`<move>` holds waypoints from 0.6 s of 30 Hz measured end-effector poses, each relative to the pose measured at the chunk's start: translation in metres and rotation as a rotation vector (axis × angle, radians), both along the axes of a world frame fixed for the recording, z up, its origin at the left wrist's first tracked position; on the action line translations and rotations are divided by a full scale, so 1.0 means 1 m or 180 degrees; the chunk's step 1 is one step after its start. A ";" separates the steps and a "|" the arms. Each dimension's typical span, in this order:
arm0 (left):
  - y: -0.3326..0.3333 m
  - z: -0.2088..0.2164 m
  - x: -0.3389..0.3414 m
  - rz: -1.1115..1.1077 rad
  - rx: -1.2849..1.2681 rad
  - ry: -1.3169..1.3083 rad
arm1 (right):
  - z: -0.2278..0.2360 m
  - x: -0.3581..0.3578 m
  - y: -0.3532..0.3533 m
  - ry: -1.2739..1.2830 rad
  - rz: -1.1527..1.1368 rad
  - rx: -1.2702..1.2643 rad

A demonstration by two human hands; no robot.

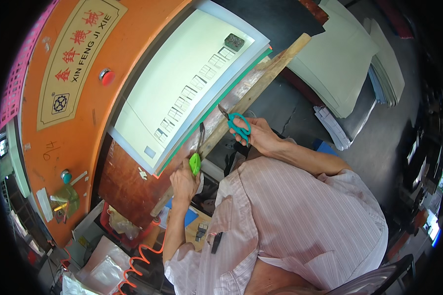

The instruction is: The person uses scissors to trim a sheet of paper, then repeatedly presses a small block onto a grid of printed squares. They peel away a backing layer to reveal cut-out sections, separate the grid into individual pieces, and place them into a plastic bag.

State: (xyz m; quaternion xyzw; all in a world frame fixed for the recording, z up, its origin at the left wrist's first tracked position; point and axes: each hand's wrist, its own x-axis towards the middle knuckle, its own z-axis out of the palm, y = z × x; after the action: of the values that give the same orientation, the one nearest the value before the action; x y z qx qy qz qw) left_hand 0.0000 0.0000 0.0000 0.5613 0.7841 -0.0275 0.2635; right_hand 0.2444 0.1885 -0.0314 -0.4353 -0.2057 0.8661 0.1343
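My left hand (183,181) is closed on a tool with a bright green handle (195,164) and a thin dark shaft that ends in a wider tip. What kind of tool it is, I cannot make out. In my right hand (262,137) is a pair of scissors (240,129) with teal handles, its dark blades pointing up and left. Both tools are over the wooden strip (256,83) along the near edge of the board. Beyond them, a pale sheet (167,73) carries a slanting row of dark-lined rectangles, with a small dark speckled block (234,42) at its upper right.
An orange machine panel (83,142) with a red button (106,76) rises at the left. Stacked pale sheets (334,54) lie on a dark table at the right. An orange coiled hose (135,263) hangs below, near a red basket (128,238) holding clear plastic.
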 end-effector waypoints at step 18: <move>0.002 -0.001 0.000 0.0111 -0.0182 0.0000 | -0.001 0.001 -0.002 0.0479 -0.0237 -0.0297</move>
State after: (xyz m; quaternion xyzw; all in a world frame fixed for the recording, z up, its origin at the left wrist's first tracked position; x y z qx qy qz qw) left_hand -0.0002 0.0021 -0.0009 0.5398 0.7926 -0.0452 0.2799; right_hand 0.2459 0.1867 -0.0327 -0.3822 -0.1382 0.8994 0.1610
